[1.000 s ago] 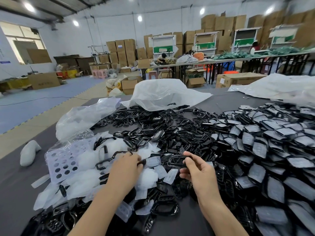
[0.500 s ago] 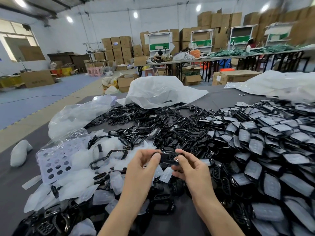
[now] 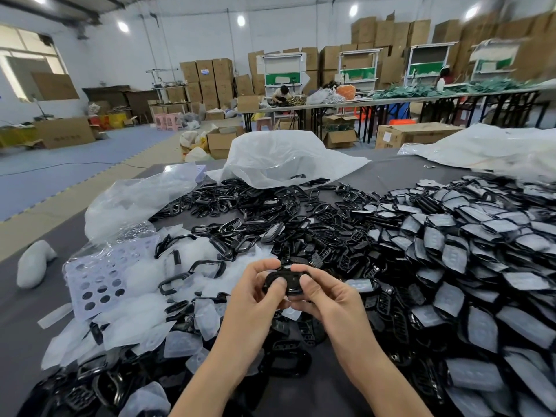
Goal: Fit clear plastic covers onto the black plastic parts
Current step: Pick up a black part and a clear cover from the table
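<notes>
Centre frame, just below the middle: both hands had met on one black plastic part [image 3: 285,280], a glossy, rounded oval shell. My left hand [image 3: 254,302] curled its fingers under it with the thumb pressed on top. The right hand [image 3: 329,299] gripped it the same way, thumb beside thumb. I could not tell whether a clear cover already sat on it.

To the lower left lay the clear covers [image 3: 144,326], soft-looking milky translucent lozenges, beside a lilac perforated sheet [image 3: 99,278] in crinkled film. Bare black frames [image 3: 255,206] were heaped across the middle, and the covered parts [image 3: 481,251] were shingled thickly at the right, all on the matte grey desk [image 3: 18,314]. The carton labels at the back were too blurred to read.

A second earlier the left hand was down among the covers and the right held the part alone; here both squeezed it.
</notes>
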The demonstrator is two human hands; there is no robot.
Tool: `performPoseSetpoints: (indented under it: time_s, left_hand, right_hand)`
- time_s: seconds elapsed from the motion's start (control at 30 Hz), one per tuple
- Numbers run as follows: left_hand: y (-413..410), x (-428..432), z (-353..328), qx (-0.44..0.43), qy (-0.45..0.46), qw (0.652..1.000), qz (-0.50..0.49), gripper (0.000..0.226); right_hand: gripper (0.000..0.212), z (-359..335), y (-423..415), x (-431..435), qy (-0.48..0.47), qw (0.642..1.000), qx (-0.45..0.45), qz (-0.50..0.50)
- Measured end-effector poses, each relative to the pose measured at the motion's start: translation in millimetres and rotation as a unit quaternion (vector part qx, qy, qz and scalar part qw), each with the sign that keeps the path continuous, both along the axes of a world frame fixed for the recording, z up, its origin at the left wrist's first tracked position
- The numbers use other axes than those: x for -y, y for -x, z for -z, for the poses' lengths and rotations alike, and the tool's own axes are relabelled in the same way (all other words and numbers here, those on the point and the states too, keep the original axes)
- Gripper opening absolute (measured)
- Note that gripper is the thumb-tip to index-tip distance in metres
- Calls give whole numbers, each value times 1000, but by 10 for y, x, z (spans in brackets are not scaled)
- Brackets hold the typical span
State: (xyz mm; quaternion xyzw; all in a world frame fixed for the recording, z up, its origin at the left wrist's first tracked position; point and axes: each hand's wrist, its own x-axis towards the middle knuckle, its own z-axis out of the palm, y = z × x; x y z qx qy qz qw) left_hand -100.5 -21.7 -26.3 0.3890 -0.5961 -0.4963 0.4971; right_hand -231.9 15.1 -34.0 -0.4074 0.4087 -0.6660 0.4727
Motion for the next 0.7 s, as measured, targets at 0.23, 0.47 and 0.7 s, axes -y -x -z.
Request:
performPoseSetpoints:
  time_s: [0.23, 0.47, 0.7]
  left_hand:
    - [-52, -13, 10, 168, 108, 979, -41, 28]
    - [-727, 420, -263, 388, 185, 879, -204, 18]
    - [-1014, 670, -135, 636, 57, 752, -162, 28]
  right_hand:
    - [19, 65, -2, 15, -13, 996, -84, 30]
    - [13, 120, 87, 48, -47, 986, -102, 121]
    - [9, 102, 83, 48, -56, 986, -74, 142]
